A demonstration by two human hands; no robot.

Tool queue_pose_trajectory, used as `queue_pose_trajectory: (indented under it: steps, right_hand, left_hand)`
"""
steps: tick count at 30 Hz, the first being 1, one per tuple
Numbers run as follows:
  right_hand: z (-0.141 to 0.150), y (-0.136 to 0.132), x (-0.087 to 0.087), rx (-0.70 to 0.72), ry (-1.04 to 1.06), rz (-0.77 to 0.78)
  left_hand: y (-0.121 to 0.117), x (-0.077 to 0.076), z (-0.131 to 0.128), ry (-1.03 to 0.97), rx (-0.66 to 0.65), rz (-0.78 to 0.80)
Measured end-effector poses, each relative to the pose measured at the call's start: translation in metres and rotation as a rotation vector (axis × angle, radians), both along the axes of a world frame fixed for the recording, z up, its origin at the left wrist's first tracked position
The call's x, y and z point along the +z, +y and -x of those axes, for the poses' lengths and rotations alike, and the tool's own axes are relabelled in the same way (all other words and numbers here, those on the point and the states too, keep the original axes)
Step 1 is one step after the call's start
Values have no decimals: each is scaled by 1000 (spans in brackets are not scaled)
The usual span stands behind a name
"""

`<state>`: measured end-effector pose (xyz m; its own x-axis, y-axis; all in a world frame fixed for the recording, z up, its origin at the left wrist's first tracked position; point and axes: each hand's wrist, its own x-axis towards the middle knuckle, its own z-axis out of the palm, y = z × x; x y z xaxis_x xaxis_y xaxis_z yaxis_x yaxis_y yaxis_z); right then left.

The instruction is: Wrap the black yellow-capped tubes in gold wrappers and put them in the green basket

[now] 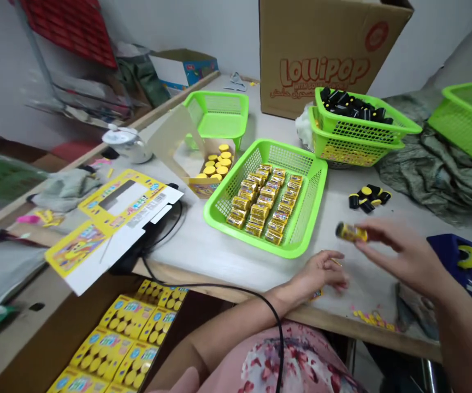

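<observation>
My right hand (408, 254) pinches a small candy tube (351, 232) with a gold printed label, a dark end and a yellow end, lying sideways above the table. My left hand (321, 273) rests low over the table's front edge, fingers curled; a thin yellowish bit shows at them, too small to name. Beneath that hand a scrap of coloured wrapper peeks out. In front stands a green basket (265, 251) with rows of gold-labelled tubes (267, 202). Loose black tubes with yellow ends (367, 197) lie beyond my right hand.
Stacked green baskets (359, 131) hold black tubes on top. A lollipop carton (326, 60) stands behind. An open display box (207, 188) contains yellow-capped tubes; a flat printed box (117, 213) lies left. Packed yellow boxes (117, 344) sit below. A blue tape dispenser (451, 256) is right. A black cable crosses my lap.
</observation>
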<state>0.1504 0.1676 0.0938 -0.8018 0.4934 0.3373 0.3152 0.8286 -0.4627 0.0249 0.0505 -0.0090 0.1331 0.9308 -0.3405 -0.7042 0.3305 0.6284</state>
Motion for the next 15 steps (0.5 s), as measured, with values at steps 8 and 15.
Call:
queue_pose_trajectory:
  steps: [8,15]
  right_hand:
    - [207,51,-35,-109,-163,153]
    - [216,55,-51,-57,-213,148]
  left_hand:
    - [-2,-10,-7,96,-193,0]
    - [-1,-9,-10,132,-232,-1]
